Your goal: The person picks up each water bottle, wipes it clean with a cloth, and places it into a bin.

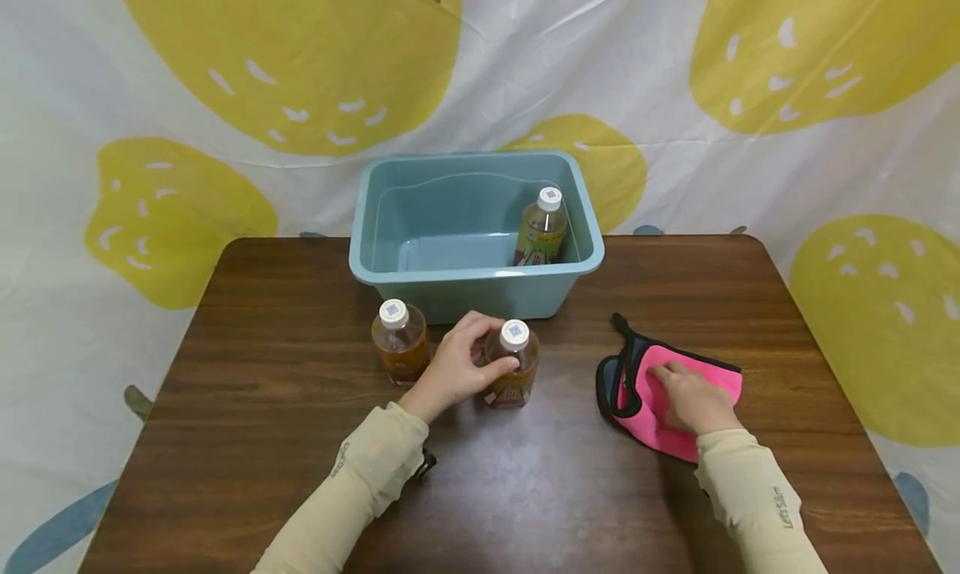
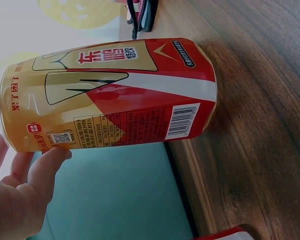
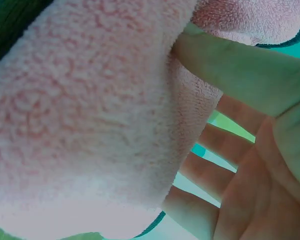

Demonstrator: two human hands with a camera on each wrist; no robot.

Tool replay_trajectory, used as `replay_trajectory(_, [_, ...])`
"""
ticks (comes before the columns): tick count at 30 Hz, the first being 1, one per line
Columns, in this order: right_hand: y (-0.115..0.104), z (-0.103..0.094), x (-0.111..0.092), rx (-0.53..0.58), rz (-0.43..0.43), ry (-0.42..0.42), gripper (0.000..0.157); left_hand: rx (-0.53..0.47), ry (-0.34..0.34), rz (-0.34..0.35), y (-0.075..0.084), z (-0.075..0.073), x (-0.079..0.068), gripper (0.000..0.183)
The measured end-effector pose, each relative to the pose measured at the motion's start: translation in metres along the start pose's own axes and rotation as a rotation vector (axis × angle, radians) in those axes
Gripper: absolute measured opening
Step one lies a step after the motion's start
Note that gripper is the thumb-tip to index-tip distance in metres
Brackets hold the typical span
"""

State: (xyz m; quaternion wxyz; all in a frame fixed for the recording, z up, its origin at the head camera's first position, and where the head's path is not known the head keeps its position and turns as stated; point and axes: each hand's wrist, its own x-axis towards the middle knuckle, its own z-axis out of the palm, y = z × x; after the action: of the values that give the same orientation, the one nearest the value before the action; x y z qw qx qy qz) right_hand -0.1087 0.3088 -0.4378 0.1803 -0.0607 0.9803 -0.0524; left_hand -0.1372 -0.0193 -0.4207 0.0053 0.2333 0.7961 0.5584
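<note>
Begins at left, on the wooden table (image 1: 285, 349), with a white-capped amber drink bottle (image 1: 402, 353), standing unheld just in front of the blue-green plastic tub (image 1: 450, 295). Comes next to the left hand (image 1: 453, 366), with thumb and fingers curved around the upper part of a red-and-gold Dongpeng energy-drink bottle (image 1: 513, 382), roughly upright in front of the tub. Shows in the left wrist view a label gold towards the cap and red towards the base, with a barcode low down; cannot tell from here about contact between base and wood. Holds, a little farther right and back, inside the tub's right end, a green-labelled bottle (image 1: 540, 234) with a white cap, untouched. Ends at right, well apart from the bottles, with the right hand (image 1: 693, 399) pinching a fold of the pink black-trimmed cloth (image 1: 648, 403) between thumb and fingers; reveals a fleecy pink surface in the right wrist view. Looks, by judgement, like a step of taking hold on both sides, bottle in one grip and cloth in the other. Would probably call next for a steady, vertical bottle and a firmer gather of the cloth before bringing the two together; in case of a move towards the tub, for a lift clear of the front rim and no knock against the neighbouring bottle.
</note>
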Motion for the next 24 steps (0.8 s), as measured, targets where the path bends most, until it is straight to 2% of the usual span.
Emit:
replay_trajectory(4, [-0.001, -0.003, 0.0, -0.028, -0.018, -0.006, 0.063, 0.011, 0.001, 0.002, -0.001, 0.001, 0.001, 0.038])
replay_trajectory(6, [-0.002, -0.006, 0.0, -0.052, -0.055, 0.03, 0.06, 0.018, 0.001, 0.003, -0.001, 0.001, 0.001, 0.038])
replay_trajectory(11, [-0.009, -0.031, -0.003, -0.051, -0.165, 0.206, 0.051, 0.016, -0.004, 0.014, 0.0, 0.001, 0.001, 0.037])
replay_trajectory(15, [-0.021, -0.061, -0.001, -0.037, -0.268, 0.361, 0.054, 0.012, -0.006, 0.01, 0.0, 0.0, 0.002, 0.038])
replay_trajectory(20, [-0.039, -0.091, 0.01, -0.049, -0.456, 0.568, 0.047, 0.037, 0.001, -0.003, 0.0, -0.001, 0.002, 0.038])
replay_trajectory(24, [-0.053, -0.108, 0.022, -0.039, -0.568, 0.66, 0.042, 0.024, -0.006, -0.006, -0.001, 0.0, 0.001, 0.038])
